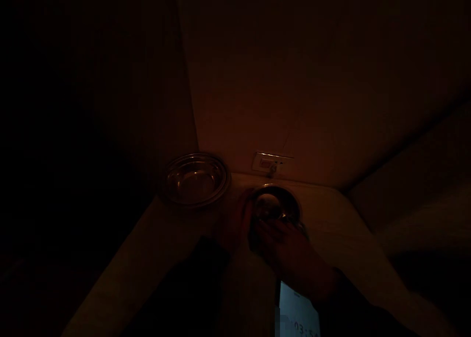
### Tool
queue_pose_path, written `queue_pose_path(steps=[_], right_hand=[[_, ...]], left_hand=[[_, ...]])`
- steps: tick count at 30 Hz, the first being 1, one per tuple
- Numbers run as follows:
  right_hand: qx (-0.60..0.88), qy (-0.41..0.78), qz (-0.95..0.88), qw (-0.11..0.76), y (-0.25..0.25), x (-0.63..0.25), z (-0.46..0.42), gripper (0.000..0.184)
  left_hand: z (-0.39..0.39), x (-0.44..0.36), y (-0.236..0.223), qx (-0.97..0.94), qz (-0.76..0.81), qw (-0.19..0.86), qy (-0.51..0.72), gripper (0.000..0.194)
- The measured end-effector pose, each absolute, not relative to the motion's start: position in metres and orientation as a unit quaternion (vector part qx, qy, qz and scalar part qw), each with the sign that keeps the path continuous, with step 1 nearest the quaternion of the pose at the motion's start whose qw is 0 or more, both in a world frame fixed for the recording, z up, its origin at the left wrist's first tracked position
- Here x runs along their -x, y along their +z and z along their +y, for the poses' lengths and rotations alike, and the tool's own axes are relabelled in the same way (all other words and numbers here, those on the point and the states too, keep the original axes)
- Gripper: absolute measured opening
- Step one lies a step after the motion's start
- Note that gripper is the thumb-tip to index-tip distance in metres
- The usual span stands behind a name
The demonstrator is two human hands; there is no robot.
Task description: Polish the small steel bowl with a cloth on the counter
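The scene is very dark. A shiny steel bowl (pixel 274 204) stands on a pale counter (pixel 342 214) by the wall. My left hand (pixel 235 224) lies against the bowl's left side, fingers curved round its rim. My right hand (pixel 290 251) covers the bowl's near edge, its fingers bent over the rim; whether anything is in them is hidden. A second, wider steel bowl (pixel 195 180) sits empty to the left, apart from both hands.
A wall socket plate (pixel 270 161) is fixed just behind the bowl. A lit phone screen (pixel 298 315) glows at the bottom edge below my right wrist. The counter ends in darkness at left and right.
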State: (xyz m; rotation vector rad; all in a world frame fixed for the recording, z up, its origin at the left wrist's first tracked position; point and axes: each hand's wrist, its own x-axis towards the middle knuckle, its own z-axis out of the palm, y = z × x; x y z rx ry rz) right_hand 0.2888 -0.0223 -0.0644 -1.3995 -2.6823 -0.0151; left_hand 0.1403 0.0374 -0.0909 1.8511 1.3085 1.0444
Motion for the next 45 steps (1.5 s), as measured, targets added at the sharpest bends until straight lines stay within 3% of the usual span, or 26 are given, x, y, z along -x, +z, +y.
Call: queue_pose_path(steps=[7, 18, 28, 37, 45], right_hand=[[0.467, 0.026, -0.875, 0.128, -0.072, -0.267, -0.004, 0.04], [0.437, -0.027, -0.899, -0.006, -0.05, -0.29, -0.019, 0.033], [0.48, -0.015, -0.871, 0.105, -0.066, -0.258, -0.007, 0.042], [0.453, -0.038, -0.891, 0.008, -0.056, -0.285, -0.023, 0.04], [0.456, -0.055, -0.888, 0.039, -0.062, -0.275, -0.014, 0.04]], left_hand=[[0.04, -0.133, -0.091, -0.698, 0.531, 0.268, 0.398, 0.042], [0.039, -0.133, -0.094, -0.705, 0.559, 0.229, 0.372, 0.043], [0.042, -0.133, -0.099, -0.691, 0.557, 0.229, 0.4, 0.041], [0.038, -0.135, -0.092, -0.694, 0.57, 0.246, 0.364, 0.042], [0.038, -0.133, -0.094, -0.703, 0.571, 0.223, 0.36, 0.044]])
